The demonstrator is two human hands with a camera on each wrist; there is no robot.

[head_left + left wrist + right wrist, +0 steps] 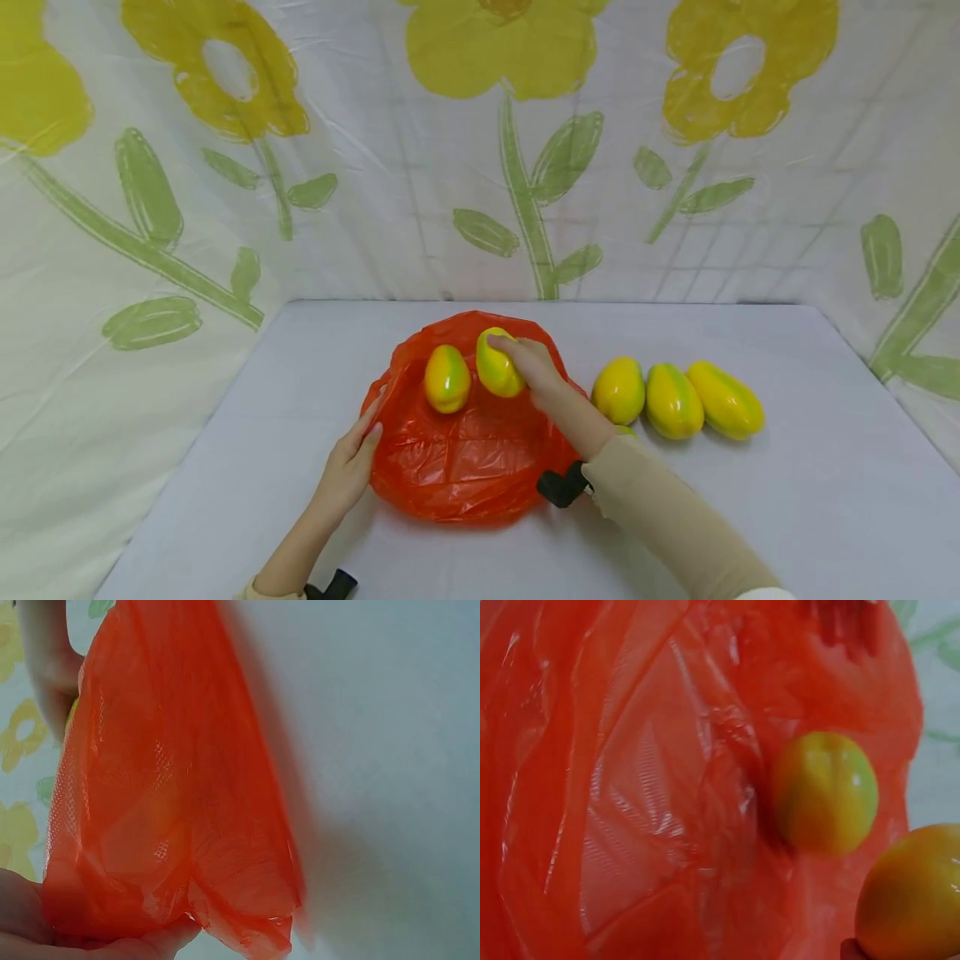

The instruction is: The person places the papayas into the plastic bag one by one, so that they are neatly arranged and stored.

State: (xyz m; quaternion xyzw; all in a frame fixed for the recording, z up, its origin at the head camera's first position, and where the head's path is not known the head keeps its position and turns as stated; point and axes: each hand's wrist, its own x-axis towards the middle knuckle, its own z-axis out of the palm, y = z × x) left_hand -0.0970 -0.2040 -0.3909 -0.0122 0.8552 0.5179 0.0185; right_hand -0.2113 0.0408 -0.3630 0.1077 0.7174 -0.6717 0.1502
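Note:
A red plastic bag [457,467] lies spread with its mouth facing up. My left hand [348,462] grips its left edge; in the left wrist view the thumb and fingers pinch the thin film [150,825]. Over the far part of the bag, my right hand [536,371] holds a glossy yellow-green papaya [497,367]. That fruit [915,900] shows at the lower right of the right wrist view. Another papaya [447,379] sits inside the bag, just left of the held one, and shows as a round yellow-green end [826,793] in the right wrist view.
Right of the bag, three more papayas stand in a row: a near one [619,391], a middle one [674,402] and a longer, tilted one [725,400]. Part of another [626,431] peeks out behind the right forearm. A flower-printed curtain [360,167] rises behind the white table [825,500].

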